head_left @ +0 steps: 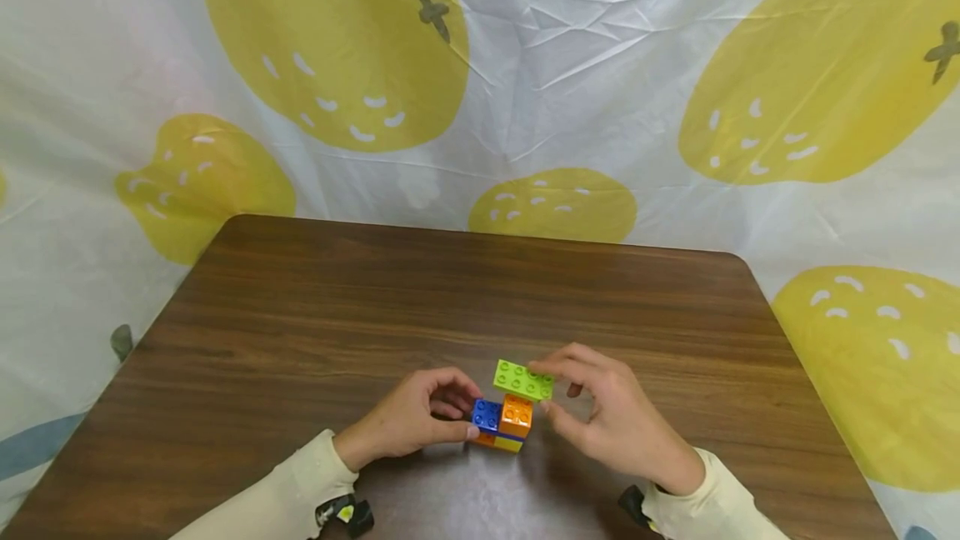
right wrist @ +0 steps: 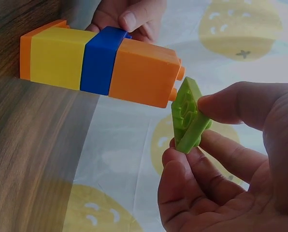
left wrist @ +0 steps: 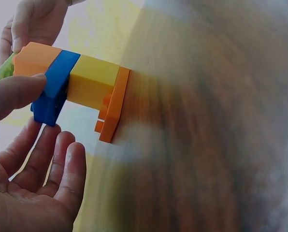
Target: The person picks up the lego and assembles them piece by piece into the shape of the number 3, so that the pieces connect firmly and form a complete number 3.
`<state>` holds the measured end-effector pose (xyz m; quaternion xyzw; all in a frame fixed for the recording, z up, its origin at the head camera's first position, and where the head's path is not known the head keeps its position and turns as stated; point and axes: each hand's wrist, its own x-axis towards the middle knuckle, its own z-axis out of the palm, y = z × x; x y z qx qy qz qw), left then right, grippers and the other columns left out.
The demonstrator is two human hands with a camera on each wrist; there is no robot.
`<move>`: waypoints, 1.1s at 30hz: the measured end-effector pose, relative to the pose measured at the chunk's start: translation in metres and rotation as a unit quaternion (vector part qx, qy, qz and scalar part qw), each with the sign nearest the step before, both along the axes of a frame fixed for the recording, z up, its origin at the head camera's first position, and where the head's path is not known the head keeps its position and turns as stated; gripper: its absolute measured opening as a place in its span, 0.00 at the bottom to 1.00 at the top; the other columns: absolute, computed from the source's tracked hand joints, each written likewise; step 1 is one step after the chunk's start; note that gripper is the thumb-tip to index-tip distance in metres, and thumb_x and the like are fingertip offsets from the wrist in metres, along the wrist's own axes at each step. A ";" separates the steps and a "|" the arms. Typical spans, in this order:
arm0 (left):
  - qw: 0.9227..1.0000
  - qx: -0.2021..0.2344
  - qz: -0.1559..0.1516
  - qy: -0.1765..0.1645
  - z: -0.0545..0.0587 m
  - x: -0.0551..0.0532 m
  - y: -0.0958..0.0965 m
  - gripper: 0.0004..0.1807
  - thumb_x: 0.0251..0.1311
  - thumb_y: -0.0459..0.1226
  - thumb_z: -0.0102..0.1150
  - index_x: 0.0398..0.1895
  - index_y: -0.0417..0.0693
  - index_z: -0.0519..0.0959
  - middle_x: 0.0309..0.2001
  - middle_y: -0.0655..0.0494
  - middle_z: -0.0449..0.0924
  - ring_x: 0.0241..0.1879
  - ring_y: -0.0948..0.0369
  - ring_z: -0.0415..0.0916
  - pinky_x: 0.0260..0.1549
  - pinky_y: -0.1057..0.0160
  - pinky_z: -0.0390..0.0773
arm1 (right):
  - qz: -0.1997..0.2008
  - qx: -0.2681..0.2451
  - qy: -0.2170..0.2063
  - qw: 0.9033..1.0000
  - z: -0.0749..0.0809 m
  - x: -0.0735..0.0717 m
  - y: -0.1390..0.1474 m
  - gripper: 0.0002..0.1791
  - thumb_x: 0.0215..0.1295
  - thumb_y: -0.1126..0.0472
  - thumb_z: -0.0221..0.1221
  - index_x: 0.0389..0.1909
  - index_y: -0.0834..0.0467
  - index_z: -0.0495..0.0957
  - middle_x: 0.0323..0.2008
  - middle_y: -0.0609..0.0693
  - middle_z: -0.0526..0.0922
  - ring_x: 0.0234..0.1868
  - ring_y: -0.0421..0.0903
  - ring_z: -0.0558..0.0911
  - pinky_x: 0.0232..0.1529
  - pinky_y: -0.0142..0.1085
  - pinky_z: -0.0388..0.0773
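A small tower of toy building bricks stands on the table, held by my left hand (head_left: pixel 412 413). From the bottom it has a thin orange brick (left wrist: pixel 117 108), a yellow block (left wrist: pixel 93 79), a thin blue brick (head_left: pixel 485 413) and an orange block (head_left: pixel 517 417). My left thumb and fingertips pinch the blue brick's overhanging end. My right hand (head_left: pixel 615 419) pinches a flat lime-green brick (head_left: pixel 516 379) between thumb and fingers. In the right wrist view the green brick is tilted, its hollow underside facing the orange block's studs, one edge close by them.
Brown wood-grain table (head_left: pixel 360 298) surface extends around the tower to rounded far corners. Behind it hangs a pale cloth (head_left: pixel 525 107) printed with large yellow fruit.
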<state>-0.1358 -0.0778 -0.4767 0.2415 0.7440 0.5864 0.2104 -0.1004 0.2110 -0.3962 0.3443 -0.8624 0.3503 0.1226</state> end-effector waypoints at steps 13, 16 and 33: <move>1.000 0.006 0.001 0.002 0.000 0.001 0.000 0.20 0.59 0.36 0.77 0.52 0.42 0.82 0.49 0.50 0.85 0.50 0.54 0.83 0.48 0.67 0.86 | 0.008 0.003 -0.023 1.000 -0.003 0.003 -0.009 0.24 0.57 0.68 0.74 0.56 0.54 0.86 0.50 0.41 0.86 0.44 0.37 0.83 0.39 0.31 0.84; 1.000 0.005 0.001 0.007 0.000 0.001 0.000 0.19 0.59 0.36 0.77 0.52 0.42 0.82 0.48 0.50 0.85 0.50 0.54 0.83 0.48 0.67 0.86 | 0.013 0.004 -0.024 1.000 -0.004 0.004 -0.010 0.23 0.58 0.68 0.73 0.56 0.54 0.85 0.50 0.41 0.86 0.45 0.36 0.84 0.40 0.31 0.84; 1.000 0.005 0.001 0.009 0.002 0.001 0.001 0.19 0.59 0.35 0.77 0.51 0.42 0.82 0.47 0.51 0.85 0.49 0.54 0.83 0.49 0.66 0.87 | 0.032 0.004 -0.029 0.999 -0.008 0.004 -0.012 0.23 0.58 0.68 0.73 0.55 0.51 0.86 0.50 0.39 0.86 0.46 0.36 0.84 0.41 0.32 0.86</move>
